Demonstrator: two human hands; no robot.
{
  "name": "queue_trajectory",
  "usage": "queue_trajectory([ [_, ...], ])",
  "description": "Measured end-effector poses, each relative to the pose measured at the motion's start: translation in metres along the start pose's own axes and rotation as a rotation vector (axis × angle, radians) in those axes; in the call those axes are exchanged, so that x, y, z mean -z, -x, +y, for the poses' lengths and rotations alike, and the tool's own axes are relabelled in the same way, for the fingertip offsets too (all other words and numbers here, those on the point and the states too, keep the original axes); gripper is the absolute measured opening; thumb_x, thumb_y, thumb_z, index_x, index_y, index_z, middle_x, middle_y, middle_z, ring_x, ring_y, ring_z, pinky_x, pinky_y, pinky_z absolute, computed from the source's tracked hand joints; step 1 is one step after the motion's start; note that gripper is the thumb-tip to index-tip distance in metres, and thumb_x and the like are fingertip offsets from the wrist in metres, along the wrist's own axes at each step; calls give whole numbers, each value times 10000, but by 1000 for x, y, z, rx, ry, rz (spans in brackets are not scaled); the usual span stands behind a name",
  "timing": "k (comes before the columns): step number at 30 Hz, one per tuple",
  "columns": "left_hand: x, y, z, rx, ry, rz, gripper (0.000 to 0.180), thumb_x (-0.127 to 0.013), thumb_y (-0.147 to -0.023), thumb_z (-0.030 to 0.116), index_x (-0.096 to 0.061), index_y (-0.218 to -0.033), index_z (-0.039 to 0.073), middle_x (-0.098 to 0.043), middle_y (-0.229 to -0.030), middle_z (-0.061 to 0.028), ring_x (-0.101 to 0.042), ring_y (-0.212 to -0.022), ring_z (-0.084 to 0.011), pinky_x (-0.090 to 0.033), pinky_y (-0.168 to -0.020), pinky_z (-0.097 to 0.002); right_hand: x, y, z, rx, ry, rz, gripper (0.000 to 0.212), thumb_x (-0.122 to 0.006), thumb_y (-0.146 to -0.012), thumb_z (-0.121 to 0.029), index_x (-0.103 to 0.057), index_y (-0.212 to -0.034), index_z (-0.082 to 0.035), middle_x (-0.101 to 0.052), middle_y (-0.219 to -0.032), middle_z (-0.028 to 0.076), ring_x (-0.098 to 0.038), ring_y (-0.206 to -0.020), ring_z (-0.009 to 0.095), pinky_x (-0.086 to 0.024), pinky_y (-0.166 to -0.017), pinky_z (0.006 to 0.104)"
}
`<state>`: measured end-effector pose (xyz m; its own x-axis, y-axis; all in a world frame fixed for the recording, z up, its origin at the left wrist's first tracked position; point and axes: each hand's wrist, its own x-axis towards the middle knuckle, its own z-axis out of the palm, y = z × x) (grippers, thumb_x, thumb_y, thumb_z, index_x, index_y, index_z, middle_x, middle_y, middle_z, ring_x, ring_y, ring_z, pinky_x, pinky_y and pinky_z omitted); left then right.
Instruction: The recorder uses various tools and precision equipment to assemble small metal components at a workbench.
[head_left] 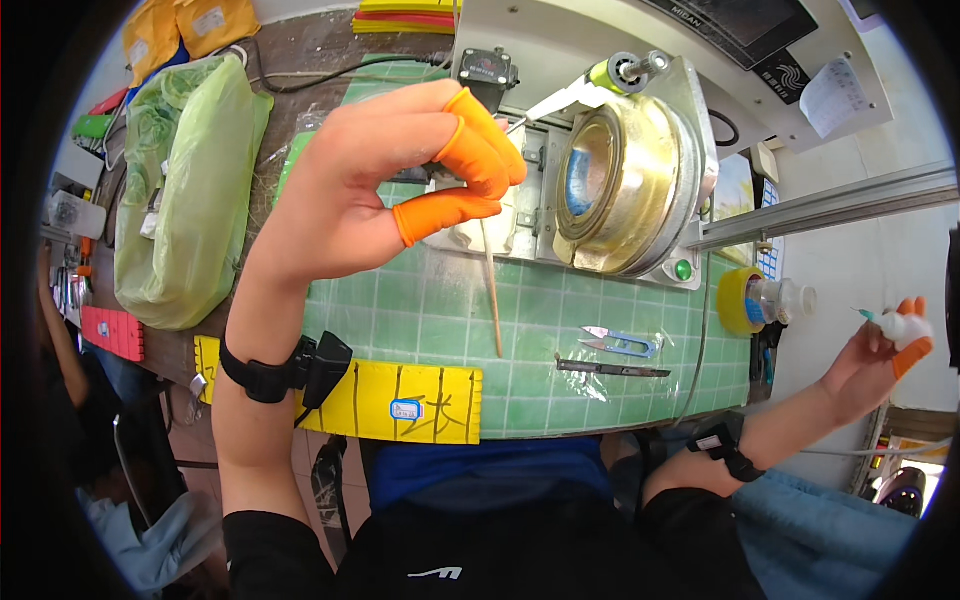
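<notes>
My left hand (400, 180), with orange finger cots on its fingertips, is closed in a pinch in front of the machine. What lies between the fingertips is hidden. From just under them a thin wooden stick (493, 300) runs down over the green cutting mat (420, 310); I cannot tell whether the fingers grip it. Far out to the right, my right hand (880, 350) is wrapped round a small white squeeze bottle (902, 328) with a thin teal needle tip. Orange cots cover some of that hand's fingers too.
Beside my left hand stands a machine with a tape-wound metal ring (625, 185). Blue-handled thread snips (620, 343) and a dark slim tool (612, 369) lie on the mat. A yellow tape roll (738, 300), green plastic bag (185, 200) and yellow card strip (450, 400) lie around.
</notes>
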<state>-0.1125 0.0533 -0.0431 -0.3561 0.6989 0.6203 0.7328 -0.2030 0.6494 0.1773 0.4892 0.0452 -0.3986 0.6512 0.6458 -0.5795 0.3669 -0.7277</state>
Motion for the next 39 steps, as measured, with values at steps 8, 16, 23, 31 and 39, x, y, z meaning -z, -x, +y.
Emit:
queue_trajectory([
  [8,2,3,-2,-17,-29,-5,138,-775,-780,-30,-668,-854,18,-706,-908,-110,-682,-902,-249,-540,-1030,-516,-238,79,33,98,188,-317,675,-517,-1062,-507,-550,-1325,114,-688,-1163,279,-587,-573,137,-484,-476,249],
  [16,-1,-1,-4,-41,-22,-5,153,-785,-769,-29,-659,-844,17,-703,-905,-113,-690,-901,-254,-547,-1026,-495,-274,105,35,44,-41,-538,462,-557,-1077,-311,-576,-1181,139,-683,-1136,328,-632,-547,196,-579,-512,313],
  [23,0,0,-6,-57,-7,6,160,-792,-765,-26,-660,-843,18,-702,-899,-107,-680,-886,-248,-547,-1025,-488,-259,95,57,116,66,-556,457,-581,-1069,-307,-585,-1174,137,-698,-1119,311,-641,-557,189,-553,-513,277],
  [31,0,1,-4,-44,-27,0,155,-798,-766,-12,-666,-840,19,-703,-900,-107,-672,-881,-246,-551,-1012,-469,-261,97,54,148,161,-590,415,-607,-1055,-271,-605,-1182,125,-721,-1102,279,-682,-603,194,-552,-544,256],
  [39,1,0,-5,-59,-47,-7,155,-795,-766,-3,-669,-851,26,-710,-913,-109,-664,-874,-245,-550,-1009,-462,-261,100,53,170,174,-575,361,-612,-1038,-204,-604,-1194,122,-719,-1112,286,-720,-660,213,-576,-575,258],
])
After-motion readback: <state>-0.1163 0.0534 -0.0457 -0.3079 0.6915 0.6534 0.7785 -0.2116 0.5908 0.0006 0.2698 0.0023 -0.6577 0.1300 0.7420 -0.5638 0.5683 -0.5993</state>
